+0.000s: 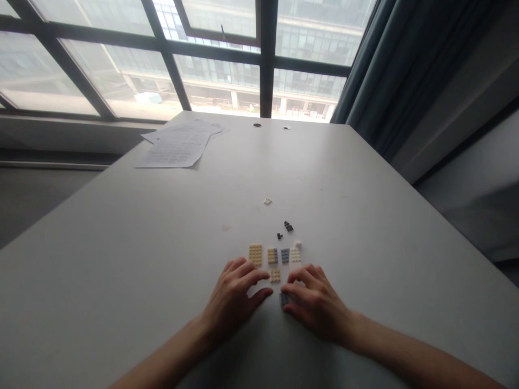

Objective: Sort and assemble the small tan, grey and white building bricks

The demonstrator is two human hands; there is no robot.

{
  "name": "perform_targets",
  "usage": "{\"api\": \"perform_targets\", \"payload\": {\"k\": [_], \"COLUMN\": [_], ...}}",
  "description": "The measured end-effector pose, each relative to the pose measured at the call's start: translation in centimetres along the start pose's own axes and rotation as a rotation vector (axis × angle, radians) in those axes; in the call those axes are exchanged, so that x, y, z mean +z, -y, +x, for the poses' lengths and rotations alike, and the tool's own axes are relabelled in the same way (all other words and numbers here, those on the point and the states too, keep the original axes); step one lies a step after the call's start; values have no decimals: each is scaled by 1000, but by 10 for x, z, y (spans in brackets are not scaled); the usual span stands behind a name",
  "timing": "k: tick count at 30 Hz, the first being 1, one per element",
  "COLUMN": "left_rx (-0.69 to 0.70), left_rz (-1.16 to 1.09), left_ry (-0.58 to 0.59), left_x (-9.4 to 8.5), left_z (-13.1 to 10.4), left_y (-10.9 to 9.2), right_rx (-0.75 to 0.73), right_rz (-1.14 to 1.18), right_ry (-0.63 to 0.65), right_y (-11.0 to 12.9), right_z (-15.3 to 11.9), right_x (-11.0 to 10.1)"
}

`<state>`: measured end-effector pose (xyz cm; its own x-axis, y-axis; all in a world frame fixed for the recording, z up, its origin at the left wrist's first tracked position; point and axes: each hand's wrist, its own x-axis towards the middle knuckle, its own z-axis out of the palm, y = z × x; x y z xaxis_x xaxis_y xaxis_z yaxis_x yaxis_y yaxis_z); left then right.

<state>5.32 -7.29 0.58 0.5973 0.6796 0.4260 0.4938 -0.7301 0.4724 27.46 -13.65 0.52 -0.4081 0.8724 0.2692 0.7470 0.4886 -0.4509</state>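
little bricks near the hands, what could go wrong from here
The left hand might nudge the tan plate beside its fingers. The grey piece could slip from the right hand, whose fingers partly hide it. The smallest black piece might get knocked if a hand sweeps forward.

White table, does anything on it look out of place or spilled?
A faint pinkish smudge marks the tabletop, perhaps a stain; one small white piece lies apart, beyond the other bricks.
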Motion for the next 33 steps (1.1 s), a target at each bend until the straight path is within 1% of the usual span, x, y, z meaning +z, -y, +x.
{"api": "perform_targets", "payload": {"k": [13, 20, 23, 28, 33], "left_rx": [2, 4, 7, 2, 15], "left_rz": [18, 25, 34, 44, 42], "left_ry": [13, 18, 13, 16, 20], "left_x": [1, 0, 0, 0, -1], "left_z": [0, 0, 0, 0, 0], "left_y": [0, 1, 1, -1, 0], "right_rx": [-62, -73, -81, -72, -8], "right_rz": [-52, -41, -31, -10, -48], "right_ry": [-48, -49, -75, -125, -200], "right_y": [2, 1, 1, -6, -21], "right_z": [1, 1, 1, 3, 12], "right_x": [6, 8, 7, 2, -13]}}
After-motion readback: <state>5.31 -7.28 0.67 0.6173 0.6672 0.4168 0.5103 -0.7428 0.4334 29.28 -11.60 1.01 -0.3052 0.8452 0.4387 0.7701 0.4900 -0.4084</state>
